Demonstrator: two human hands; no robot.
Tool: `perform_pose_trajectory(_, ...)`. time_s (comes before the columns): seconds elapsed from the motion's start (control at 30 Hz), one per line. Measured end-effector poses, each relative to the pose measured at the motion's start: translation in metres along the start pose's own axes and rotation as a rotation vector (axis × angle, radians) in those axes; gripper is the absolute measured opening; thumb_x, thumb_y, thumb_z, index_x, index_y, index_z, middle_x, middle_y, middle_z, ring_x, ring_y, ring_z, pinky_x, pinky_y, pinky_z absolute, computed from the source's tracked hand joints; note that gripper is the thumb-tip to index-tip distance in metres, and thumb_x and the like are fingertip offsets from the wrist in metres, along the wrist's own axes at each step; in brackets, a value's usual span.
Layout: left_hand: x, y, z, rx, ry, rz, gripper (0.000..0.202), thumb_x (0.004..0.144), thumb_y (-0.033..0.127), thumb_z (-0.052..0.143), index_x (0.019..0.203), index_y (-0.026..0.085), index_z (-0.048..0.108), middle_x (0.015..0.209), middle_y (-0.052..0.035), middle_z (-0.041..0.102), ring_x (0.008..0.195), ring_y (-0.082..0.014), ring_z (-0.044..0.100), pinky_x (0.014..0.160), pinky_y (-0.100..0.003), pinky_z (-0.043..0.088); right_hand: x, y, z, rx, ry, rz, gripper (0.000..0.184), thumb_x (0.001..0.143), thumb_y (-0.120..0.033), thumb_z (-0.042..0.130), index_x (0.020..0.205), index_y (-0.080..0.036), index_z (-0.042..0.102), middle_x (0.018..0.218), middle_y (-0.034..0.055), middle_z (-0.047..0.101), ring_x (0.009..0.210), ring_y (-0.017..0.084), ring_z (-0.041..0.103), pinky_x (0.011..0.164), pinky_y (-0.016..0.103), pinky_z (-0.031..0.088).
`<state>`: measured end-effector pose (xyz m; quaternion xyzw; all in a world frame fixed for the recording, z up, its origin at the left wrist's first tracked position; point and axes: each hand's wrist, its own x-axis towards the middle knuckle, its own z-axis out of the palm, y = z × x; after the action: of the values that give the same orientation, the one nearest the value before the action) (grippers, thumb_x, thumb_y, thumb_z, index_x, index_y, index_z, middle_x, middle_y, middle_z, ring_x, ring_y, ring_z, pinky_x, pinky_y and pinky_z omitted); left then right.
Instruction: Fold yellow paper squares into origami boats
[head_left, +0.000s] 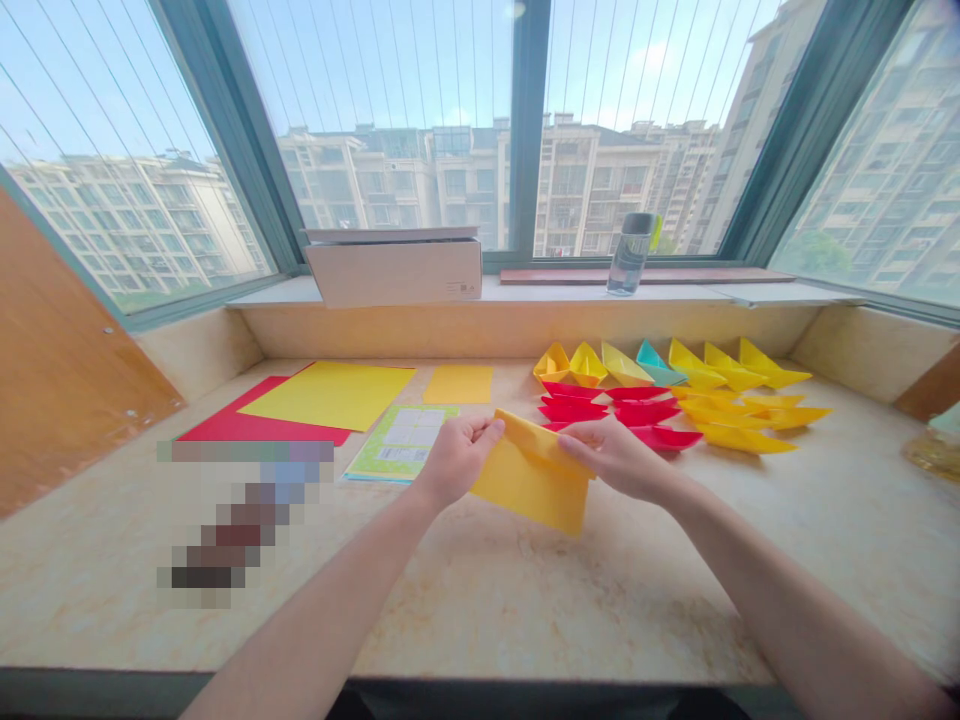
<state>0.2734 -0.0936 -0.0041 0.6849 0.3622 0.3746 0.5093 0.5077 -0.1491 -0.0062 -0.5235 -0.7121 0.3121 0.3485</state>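
Stone sill (600,610) | folded yellow paper (531,485) | held between left hand (456,460) and right hand (615,458)

1. A pixelated patch (240,515) hides whatever lies on your counter (525,610).
2. The leaflet's (397,445) print is too small for you to read.
3. Your left hand (457,460) and right hand (615,458) cover parts of the folded yellow paper (532,490).
4. Your view cuts off a glassy object (930,450) at the right edge.

the one head-worn view looks forward and down, close over a stone sill (660,600), facing a window (529,120).
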Motion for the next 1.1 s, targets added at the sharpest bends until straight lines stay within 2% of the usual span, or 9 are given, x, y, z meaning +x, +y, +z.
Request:
perform_pose_trajectory(0.07, -0.002, -0.001, 0.003, 0.006, -0.062, -0.021, 0.036, 0.087, 0.048, 0.059, 0.089, 0.014, 0.071, 0.076, -0.0051, 0.072, 0.064, -0.0194, 0.067, 0.051, -0.023, 0.045, -0.001, -0.003, 0.004, 0.006, -0.011, -0.009, 0.046, 0.090, -0.057, 0.051, 0.090, -0.017, 0.072, 0.083, 0.0061, 0.070, 0.075, 0.020, 0.062, 0.061, 0.027, 0.045)
perform_pose_trajectory(0.17, -0.006, -0.003, 0.009, 0.025, -0.140, -0.050, 0.037, 0.087, 0.048, 0.057, 0.090, 0.014, 0.072, 0.078, -0.0065, 0.073, 0.066, -0.0199, 0.067, 0.051, -0.023, 0.045, -0.002, -0.007, 0.010, -0.033, -0.030, 0.001, 0.048, 0.090, -0.058, 0.050, 0.072, -0.016, 0.066, 0.065, 0.0022, 0.060, 0.059, 0.014, 0.052, 0.050, 0.025, 0.034)
perform_pose_trajectory(0.27, -0.008, -0.004, 0.013, 0.011, -0.180, -0.066, 0.038, 0.088, 0.049, 0.058, 0.093, 0.014, 0.072, 0.082, -0.0078, 0.074, 0.067, -0.0201, 0.068, 0.053, -0.023, 0.046, -0.001, -0.006, 0.013, -0.067, -0.046, 0.038, 0.049, 0.089, -0.055, 0.052, 0.059, -0.017, 0.054, 0.055, -0.0017, 0.047, 0.051, 0.011, 0.039, 0.047, 0.025, 0.025)
perform_pose_trajectory(0.43, -0.006, -0.006, 0.011, -0.023, -0.201, -0.073, 0.039, 0.088, 0.050, 0.057, 0.095, 0.014, 0.072, 0.084, -0.0083, 0.074, 0.071, -0.0214, 0.069, 0.056, -0.024, 0.048, 0.001, -0.002, 0.012, 0.028, -0.079, 0.090, 0.043, 0.085, -0.051, 0.059, 0.060, -0.016, 0.053, 0.057, -0.0021, 0.046, 0.052, 0.010, 0.036, 0.047, 0.024, 0.025)
perform_pose_trajectory(0.63, -0.005, 0.000, 0.005, -0.056, -0.147, -0.089, 0.039, 0.086, 0.049, 0.059, 0.092, 0.012, 0.071, 0.076, -0.0067, 0.072, 0.066, -0.0197, 0.068, 0.053, -0.023, 0.047, 0.001, 0.000, 0.010, 0.058, -0.107, 0.124, 0.042, 0.086, -0.052, 0.057, 0.065, -0.015, 0.057, 0.060, -0.0009, 0.049, 0.053, 0.010, 0.038, 0.047, 0.024, 0.024)
perform_pose_trajectory(0.83, -0.006, 0.004, 0.002, -0.128, -0.217, -0.168, 0.039, 0.080, 0.051, 0.067, 0.087, 0.012, 0.070, 0.078, -0.0073, 0.073, 0.066, -0.0191, 0.068, 0.055, -0.023, 0.048, 0.000, 0.002, 0.019, 0.052, -0.118, 0.151, 0.042, 0.083, -0.052, 0.060, 0.063, -0.015, 0.055, 0.059, -0.0025, 0.048, 0.052, 0.009, 0.038, 0.046, 0.023, 0.025)
perform_pose_trajectory(1.0, -0.001, 0.001, 0.000, -0.056, -0.188, -0.161, 0.039, 0.077, 0.052, 0.070, 0.080, 0.012, 0.069, 0.071, -0.0056, 0.071, 0.058, -0.0162, 0.064, 0.049, -0.022, 0.044, 0.001, 0.006, 0.016, -0.032, -0.155, 0.094, 0.045, 0.087, -0.053, 0.054, 0.062, -0.016, 0.052, 0.058, -0.0040, 0.043, 0.054, 0.009, 0.034, 0.048, 0.024, 0.022)
perform_pose_trajectory(1.1, 0.001, -0.002, -0.001, -0.059, -0.134, -0.127, 0.038, 0.078, 0.051, 0.069, 0.080, 0.013, 0.069, 0.071, -0.0046, 0.071, 0.060, -0.0163, 0.064, 0.050, -0.022, 0.045, 0.002, 0.008, 0.006, -0.049, -0.113, 0.055, 0.047, 0.088, -0.054, 0.053, 0.059, -0.016, 0.050, 0.058, -0.0039, 0.040, 0.055, 0.009, 0.033, 0.049, 0.024, 0.023)
